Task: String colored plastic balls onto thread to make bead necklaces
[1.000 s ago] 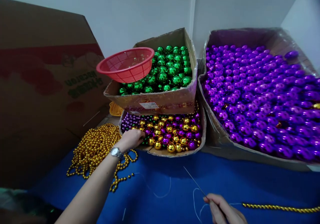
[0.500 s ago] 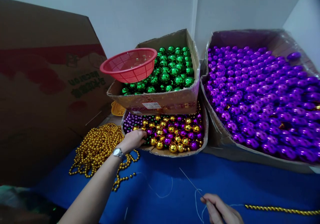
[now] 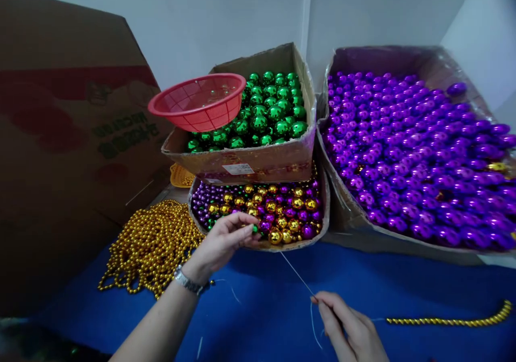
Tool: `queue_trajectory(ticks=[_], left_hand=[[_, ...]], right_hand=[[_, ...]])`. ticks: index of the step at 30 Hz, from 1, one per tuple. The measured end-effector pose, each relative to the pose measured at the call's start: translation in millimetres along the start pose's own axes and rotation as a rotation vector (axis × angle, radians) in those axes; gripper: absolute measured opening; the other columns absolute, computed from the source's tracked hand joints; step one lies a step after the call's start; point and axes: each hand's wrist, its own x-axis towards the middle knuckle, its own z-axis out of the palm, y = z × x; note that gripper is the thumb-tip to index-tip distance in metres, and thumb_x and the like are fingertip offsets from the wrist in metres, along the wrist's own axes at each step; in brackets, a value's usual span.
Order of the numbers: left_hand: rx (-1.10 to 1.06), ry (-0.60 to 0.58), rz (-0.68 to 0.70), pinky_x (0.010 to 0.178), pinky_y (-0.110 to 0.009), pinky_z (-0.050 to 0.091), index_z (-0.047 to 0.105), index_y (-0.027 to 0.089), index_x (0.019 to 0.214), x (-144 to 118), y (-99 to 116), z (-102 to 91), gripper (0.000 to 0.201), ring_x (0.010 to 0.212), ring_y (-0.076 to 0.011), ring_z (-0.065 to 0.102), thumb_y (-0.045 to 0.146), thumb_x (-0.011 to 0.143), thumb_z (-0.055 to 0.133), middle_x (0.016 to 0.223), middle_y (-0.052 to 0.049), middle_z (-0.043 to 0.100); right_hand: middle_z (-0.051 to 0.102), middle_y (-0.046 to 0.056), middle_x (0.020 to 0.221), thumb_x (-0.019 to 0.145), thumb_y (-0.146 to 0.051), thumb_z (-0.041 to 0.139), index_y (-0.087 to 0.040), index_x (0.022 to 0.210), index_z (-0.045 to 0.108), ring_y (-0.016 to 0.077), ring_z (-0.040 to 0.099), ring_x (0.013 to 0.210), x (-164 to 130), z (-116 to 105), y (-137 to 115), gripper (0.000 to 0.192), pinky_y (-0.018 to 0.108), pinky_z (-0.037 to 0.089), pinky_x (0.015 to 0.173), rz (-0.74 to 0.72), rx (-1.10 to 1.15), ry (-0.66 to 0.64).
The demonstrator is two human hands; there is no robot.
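Observation:
My left hand (image 3: 231, 239), with a watch on the wrist, is closed in a pinch on a small green bead (image 3: 255, 228). It hovers over the front edge of the low box (image 3: 258, 245), which holds gold, purple and green beads. Between the thumb and fingers of my right hand (image 3: 342, 324) is a long thin needle (image 3: 297, 274), its tip pointing up and left toward that box. White thread (image 3: 314, 329) loops below the needle. To the right, a strand of gold beads (image 3: 439, 321) lies on the blue surface, a thread running toward it from my right hand.
A pile of gold bead strings (image 3: 153, 243) lies on the left beside a big carton (image 3: 60, 190). A box of green balls (image 3: 274, 163) sits above the low box, with a red basket (image 3: 197, 117) on it. At right stands a large box of purple beads (image 3: 403, 152).
My left hand has come up out of the low box and moved right, now with a green bead in its fingertips. My right hand and needle have shifted slightly up and left.

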Motion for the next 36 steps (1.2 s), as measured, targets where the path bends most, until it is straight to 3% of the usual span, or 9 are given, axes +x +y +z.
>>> queue_trajectory(ticks=[2, 5, 9, 15, 23, 30, 33, 36], left_hand=[[-0.273, -0.005, -0.054, 0.072, -0.027, 0.052, 0.062, 0.017, 0.095, -4.3, -6.8, 19.6, 0.018, 0.076, -0.0142, 0.063, 0.023, 0.079, 0.065, 0.084, -0.003, 0.064], [-0.426, -0.011, -0.120, 0.070, -0.026, 0.053, 0.065, 0.014, 0.096, -6.4, -15.3, 36.6, 0.018, 0.076, -0.0140, 0.063, 0.021, 0.079, 0.066, 0.091, -0.007, 0.065], [-0.510, 0.000, -0.167, 0.071, -0.025, 0.054, 0.065, 0.013, 0.094, -5.8, -22.6, 42.5, 0.018, 0.077, -0.0145, 0.064, 0.020, 0.078, 0.067, 0.090, -0.007, 0.066], [-0.630, 0.071, -0.206, 0.068, -0.022, 0.054, 0.062, 0.014, 0.091, -6.0, -30.9, 43.8, 0.017, 0.073, -0.0134, 0.065, 0.019, 0.076, 0.070, 0.062, 0.001, 0.058], [-0.574, 0.081, -0.199, 0.066, -0.022, 0.055, 0.059, 0.014, 0.087, -9.3, -26.0, 49.8, 0.017, 0.073, -0.0134, 0.065, 0.020, 0.075, 0.070, 0.070, -0.001, 0.062], [-0.415, 0.119, -0.134, 0.066, -0.025, 0.053, 0.060, 0.015, 0.084, -10.4, -27.0, 54.9, 0.019, 0.069, -0.0130, 0.064, 0.023, 0.072, 0.073, 0.074, -0.003, 0.065], [-0.291, 0.114, -0.086, 0.067, -0.024, 0.052, 0.060, 0.016, 0.086, -12.6, -28.6, 64.3, 0.022, 0.067, -0.0122, 0.063, 0.019, 0.070, 0.074, 0.075, -0.003, 0.066], [-0.227, 0.014, -0.070, 0.072, -0.028, 0.052, 0.060, 0.017, 0.096, -12.8, -26.6, 72.8, 0.028, 0.076, -0.0150, 0.063, 0.020, 0.071, 0.073, 0.087, -0.005, 0.065]], right_hand=[[0.067, 0.003, 0.077, 0.096, -0.033, 0.035, -0.023, 0.098, 0.058, 0.0133, 0.065, 0.064, 5.4, -2.3, -1.1, 0.025, 0.016, 0.050, 0.058, -0.075, -0.012, -0.020], [0.068, 0.004, 0.084, 0.096, -0.028, 0.035, -0.022, 0.098, 0.057, 0.0140, 0.066, 0.070, 9.2, -1.6, 1.0, 0.023, 0.018, 0.051, 0.066, -0.165, -0.037, 0.009], [0.068, 0.004, 0.087, 0.095, -0.024, 0.036, -0.021, 0.099, 0.056, 0.0141, 0.067, 0.073, 7.7, 1.6, 6.5, 0.021, 0.019, 0.051, 0.068, -0.201, -0.075, 0.033], [0.068, 0.004, 0.086, 0.095, -0.022, 0.036, -0.021, 0.100, 0.055, 0.0136, 0.066, 0.072, 5.3, 3.0, 9.5, 0.020, 0.019, 0.050, 0.066, -0.213, -0.082, 0.019], [0.068, 0.004, 0.084, 0.095, -0.021, 0.035, -0.020, 0.100, 0.057, 0.0143, 0.067, 0.071, 7.9, 4.1, 10.9, 0.023, 0.020, 0.052, 0.065, -0.240, -0.154, 0.028], [0.070, 0.008, 0.079, 0.092, -0.018, 0.038, -0.015, 0.109, 0.061, 0.0212, 0.069, 0.075, 5.1, 8.1, 28.0, 0.029, 0.031, 0.055, 0.076, -0.371, -0.477, 0.154], [0.069, 0.009, 0.081, 0.094, -0.019, 0.035, -0.015, 0.108, 0.060, 0.0202, 0.069, 0.077, 5.7, 11.7, 30.3, 0.030, 0.029, 0.055, 0.074, -0.319, -0.443, 0.107], [0.068, 0.006, 0.081, 0.096, -0.024, 0.031, -0.018, 0.106, 0.058, 0.0159, 0.068, 0.070, 7.1, 12.7, 29.0, 0.029, 0.022, 0.055, 0.065, -0.194, -0.273, 0.048]])
